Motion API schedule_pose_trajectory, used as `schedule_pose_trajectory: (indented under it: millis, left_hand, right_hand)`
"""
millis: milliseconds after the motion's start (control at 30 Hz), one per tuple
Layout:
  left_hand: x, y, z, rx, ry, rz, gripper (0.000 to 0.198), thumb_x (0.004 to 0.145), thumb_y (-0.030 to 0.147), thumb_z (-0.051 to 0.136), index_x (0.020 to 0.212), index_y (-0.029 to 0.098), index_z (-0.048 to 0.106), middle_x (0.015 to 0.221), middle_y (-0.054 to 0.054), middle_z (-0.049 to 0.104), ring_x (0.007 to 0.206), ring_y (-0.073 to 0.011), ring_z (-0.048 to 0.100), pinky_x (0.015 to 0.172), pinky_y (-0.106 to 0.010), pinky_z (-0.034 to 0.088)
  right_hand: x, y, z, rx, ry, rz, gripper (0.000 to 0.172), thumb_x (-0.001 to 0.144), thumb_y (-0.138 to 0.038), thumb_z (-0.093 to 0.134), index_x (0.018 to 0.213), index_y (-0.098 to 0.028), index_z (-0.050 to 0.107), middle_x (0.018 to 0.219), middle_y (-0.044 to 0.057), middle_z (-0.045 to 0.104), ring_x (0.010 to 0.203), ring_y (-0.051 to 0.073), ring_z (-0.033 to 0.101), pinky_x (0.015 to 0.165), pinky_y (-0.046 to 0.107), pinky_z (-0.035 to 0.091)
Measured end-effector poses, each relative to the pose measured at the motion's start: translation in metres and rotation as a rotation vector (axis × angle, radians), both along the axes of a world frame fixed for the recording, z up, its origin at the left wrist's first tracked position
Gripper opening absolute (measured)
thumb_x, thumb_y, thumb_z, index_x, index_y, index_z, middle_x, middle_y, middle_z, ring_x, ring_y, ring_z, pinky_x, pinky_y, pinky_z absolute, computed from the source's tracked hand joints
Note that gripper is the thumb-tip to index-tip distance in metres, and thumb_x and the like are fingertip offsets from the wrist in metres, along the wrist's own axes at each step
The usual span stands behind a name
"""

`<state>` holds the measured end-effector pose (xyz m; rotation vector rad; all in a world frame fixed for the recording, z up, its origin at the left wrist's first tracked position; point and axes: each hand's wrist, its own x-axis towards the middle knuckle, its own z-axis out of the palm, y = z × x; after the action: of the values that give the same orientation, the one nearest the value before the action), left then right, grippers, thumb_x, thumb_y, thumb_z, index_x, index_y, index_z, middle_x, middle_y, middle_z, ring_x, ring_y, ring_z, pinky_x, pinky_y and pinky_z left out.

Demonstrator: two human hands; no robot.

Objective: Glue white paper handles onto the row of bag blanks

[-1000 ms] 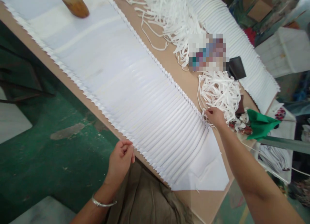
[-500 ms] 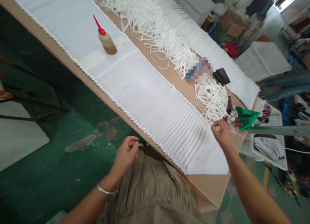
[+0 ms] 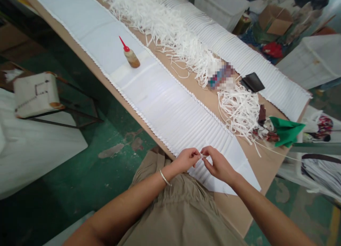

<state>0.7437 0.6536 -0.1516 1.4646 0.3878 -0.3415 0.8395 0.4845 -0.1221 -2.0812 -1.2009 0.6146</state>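
Both of my hands meet over the near end of a long row of overlapping white strips (image 3: 170,107) on the table. My left hand (image 3: 188,159) is closed in a pinch, and my right hand (image 3: 215,162) pinches from the other side. Between their fingertips is a small white piece (image 3: 202,156), too small to name. White sheets (image 3: 239,171) lie beneath and beside my right hand. A bottle (image 3: 131,58) with brown liquid and a red nozzle stands farther up the row. Beyond the row lies a pile of loose white strings (image 3: 238,109).
The brown table edge (image 3: 106,82) runs diagonally past my body. A black folded item (image 3: 252,82), a green cloth (image 3: 286,130) and a second white row (image 3: 282,88) lie across the table. White bins and a stool (image 3: 37,93) stand around it.
My left hand has risen from beside the table edge to above the strips. My right hand has moved left from beside the string pile to meet it. The view has shifted.
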Motion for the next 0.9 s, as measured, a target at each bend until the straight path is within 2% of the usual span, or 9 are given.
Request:
schedule_pose_trajectory:
  millis: [67, 100, 200, 300, 433, 667, 767, 900]
  left_hand:
    - [-0.005, 0.002, 0.002, 0.033, -0.002, 0.006, 0.020, 0.085, 0.038, 0.060, 0.083, 0.018, 0.063, 0.061, 0.002, 0.057, 0.056, -0.0129, 0.054, 0.054, -0.022, 0.040]
    - [-0.007, 0.004, 0.003, 0.069, -0.007, 0.006, 0.021, 0.085, 0.038, 0.059, 0.082, 0.018, 0.063, 0.061, 0.002, 0.057, 0.056, -0.0132, 0.053, 0.054, -0.022, 0.039]
    - [-0.014, 0.011, 0.000, 0.197, -0.025, -0.013, 0.022, 0.086, 0.037, 0.058, 0.080, 0.018, 0.066, 0.064, 0.000, 0.059, 0.059, -0.0142, 0.053, 0.054, -0.023, 0.038]
    - [-0.025, 0.021, -0.015, 0.245, 0.003, 0.024, 0.023, 0.085, 0.037, 0.058, 0.081, 0.017, 0.068, 0.064, 0.000, 0.060, 0.060, -0.0144, 0.053, 0.055, -0.024, 0.038]
    - [-0.042, 0.034, -0.041, 0.178, 0.086, 0.155, 0.022, 0.084, 0.037, 0.059, 0.080, 0.016, 0.065, 0.059, 0.002, 0.057, 0.054, -0.0129, 0.051, 0.053, -0.023, 0.037]
    - [-0.055, 0.047, -0.072, 0.163, 0.208, 0.390, 0.021, 0.082, 0.034, 0.061, 0.071, 0.017, 0.059, 0.049, 0.006, 0.050, 0.042, -0.0098, 0.044, 0.048, -0.022, 0.033]
    - [-0.054, 0.052, -0.084, 0.199, 0.242, 0.443, 0.021, 0.084, 0.033, 0.061, 0.070, 0.017, 0.060, 0.048, 0.005, 0.051, 0.042, -0.0104, 0.046, 0.048, -0.022, 0.034]
    - [-0.048, 0.058, -0.095, 0.252, 0.260, 0.480, 0.021, 0.086, 0.028, 0.057, 0.069, 0.016, 0.061, 0.052, 0.003, 0.057, 0.047, -0.0118, 0.052, 0.056, -0.023, 0.040]
  right_hand:
    - [-0.002, -0.001, -0.008, -0.016, 0.290, -0.044, 0.025, 0.096, -0.034, 0.057, 0.119, -0.025, 0.057, 0.101, 0.005, 0.070, 0.089, 0.021, 0.066, 0.078, 0.035, 0.053]
    - [-0.003, 0.000, -0.012, -0.040, 0.404, -0.052, 0.025, 0.098, -0.041, 0.055, 0.116, -0.025, 0.060, 0.094, 0.003, 0.070, 0.084, 0.019, 0.066, 0.074, 0.032, 0.052]
    - [0.000, 0.005, -0.028, -0.110, 0.532, -0.046, 0.035, 0.098, -0.052, 0.051, 0.088, -0.023, 0.068, 0.077, 0.000, 0.067, 0.074, 0.017, 0.061, 0.066, 0.028, 0.046]
    - [0.012, 0.008, -0.040, -0.147, 0.524, -0.072, 0.038, 0.092, -0.055, 0.058, 0.080, -0.021, 0.069, 0.070, -0.001, 0.063, 0.068, 0.015, 0.056, 0.062, 0.027, 0.041]
    - [0.032, 0.013, -0.051, -0.200, 0.518, -0.088, 0.034, 0.089, -0.052, 0.061, 0.080, -0.020, 0.071, 0.065, -0.002, 0.061, 0.061, 0.013, 0.050, 0.058, 0.026, 0.037]
    - [0.068, 0.036, -0.071, -0.296, 0.393, -0.034, 0.033, 0.085, -0.050, 0.059, 0.078, -0.021, 0.071, 0.066, -0.001, 0.065, 0.062, 0.015, 0.055, 0.061, 0.028, 0.040]
    - [0.093, 0.043, -0.073, -0.369, 0.286, 0.009, 0.033, 0.084, -0.050, 0.058, 0.076, -0.021, 0.070, 0.064, -0.001, 0.065, 0.062, 0.016, 0.056, 0.061, 0.028, 0.040]
    - [0.141, 0.049, -0.070, -0.402, 0.085, 0.001, 0.032, 0.082, -0.050, 0.059, 0.079, -0.021, 0.072, 0.073, 0.002, 0.071, 0.071, 0.018, 0.062, 0.068, 0.029, 0.044]
